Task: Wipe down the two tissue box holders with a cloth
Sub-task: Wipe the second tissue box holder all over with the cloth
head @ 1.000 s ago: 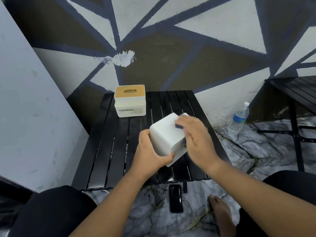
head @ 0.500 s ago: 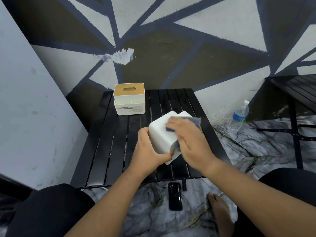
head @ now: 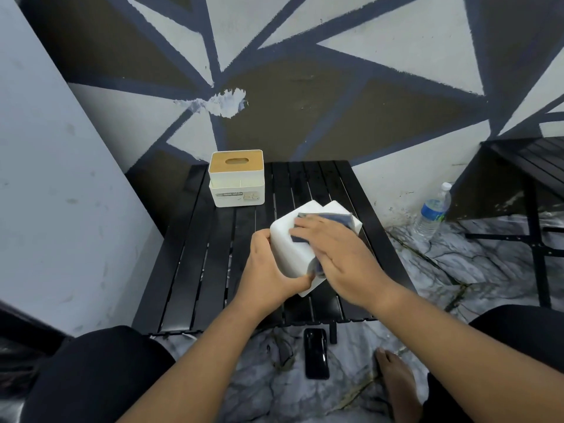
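A white tissue box holder [head: 290,248] is tilted above the black slatted table [head: 195,270], its plain underside toward me. My left hand [head: 268,273] grips its near left side, thumb along the lower edge. My right hand [head: 335,254] lies flat across the holder and presses a dark blue cloth [head: 332,219] against it; most of the cloth is hidden under the palm. A second white tissue box holder [head: 236,181] with a wooden lid and oval slot stands upright at the table's far left.
A black phone [head: 316,357] lies on the marble floor below the table's front edge, beside my bare foot [head: 396,389]. A water bottle [head: 433,212] stands by the wall on the right. Another black table [head: 531,166] is at far right.
My right hand has slid the cloth across the tilted holder toward the left and far side, showing more cloth beyond the fingers. The left hand keeps its grip.
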`<state>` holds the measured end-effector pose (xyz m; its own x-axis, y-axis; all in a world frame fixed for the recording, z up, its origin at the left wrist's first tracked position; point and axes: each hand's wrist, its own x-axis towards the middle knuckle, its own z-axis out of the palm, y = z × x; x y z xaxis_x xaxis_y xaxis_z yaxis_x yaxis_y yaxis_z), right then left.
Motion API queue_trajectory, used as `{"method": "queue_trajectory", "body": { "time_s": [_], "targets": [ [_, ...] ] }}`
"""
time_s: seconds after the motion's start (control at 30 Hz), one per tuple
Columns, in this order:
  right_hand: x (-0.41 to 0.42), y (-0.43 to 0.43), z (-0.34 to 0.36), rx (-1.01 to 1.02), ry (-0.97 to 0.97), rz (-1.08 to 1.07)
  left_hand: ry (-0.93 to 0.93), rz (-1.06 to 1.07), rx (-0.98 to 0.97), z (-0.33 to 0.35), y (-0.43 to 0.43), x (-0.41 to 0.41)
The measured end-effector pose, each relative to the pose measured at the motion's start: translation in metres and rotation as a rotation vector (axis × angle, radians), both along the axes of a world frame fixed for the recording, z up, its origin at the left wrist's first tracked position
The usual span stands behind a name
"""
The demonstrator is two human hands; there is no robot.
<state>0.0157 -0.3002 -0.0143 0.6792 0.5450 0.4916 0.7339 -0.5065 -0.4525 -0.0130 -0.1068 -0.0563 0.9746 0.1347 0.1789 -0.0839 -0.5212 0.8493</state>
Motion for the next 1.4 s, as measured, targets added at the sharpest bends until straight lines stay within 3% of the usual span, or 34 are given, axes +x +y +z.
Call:
{"method": "queue_trajectory", "body": {
  "time_s": [0.07, 0.2, 0.27, 0.5, 0.67, 0.73, 0.9, 1.1, 1.4],
  "targets": [
    [0.013, -0.012, 0.000, 0.001, -0.013, -0.017, 0.005, 0.001, 0.007, -0.001, 0.000, 0.000],
    [0.040, -0.027, -0.008, 0.228, 0.219, -0.256, 0.018, -0.007, 0.027, -0.003, 0.004, 0.001],
    [0.037, -0.023, -0.008, 0.242, 0.230, -0.316, 0.020, -0.009, 0.032, -0.003, 0.003, 0.001],
    [0.009, -0.008, -0.003, -0.030, -0.007, 0.003, -0.005, 0.009, 0.017, -0.002, 0.000, 0.001],
    [0.036, -0.026, -0.007, 0.189, 0.173, -0.272, 0.026, -0.007, 0.037, -0.002, 0.002, 0.002],
    [0.027, -0.016, -0.008, 0.140, 0.138, -0.308, 0.025, -0.002, 0.033, -0.002, 0.001, 0.003],
    [0.007, -0.004, -0.010, -0.107, -0.009, 0.066, 0.012, 0.001, 0.018, -0.002, 0.000, 0.003],
    [0.036, -0.034, -0.011, 0.131, 0.149, -0.196, 0.057, -0.063, 0.035, -0.003, 0.007, 0.004],
    [0.036, -0.035, -0.015, 0.173, 0.207, -0.216, -0.009, -0.080, -0.044, 0.005, 0.010, 0.001]
  ]
}}
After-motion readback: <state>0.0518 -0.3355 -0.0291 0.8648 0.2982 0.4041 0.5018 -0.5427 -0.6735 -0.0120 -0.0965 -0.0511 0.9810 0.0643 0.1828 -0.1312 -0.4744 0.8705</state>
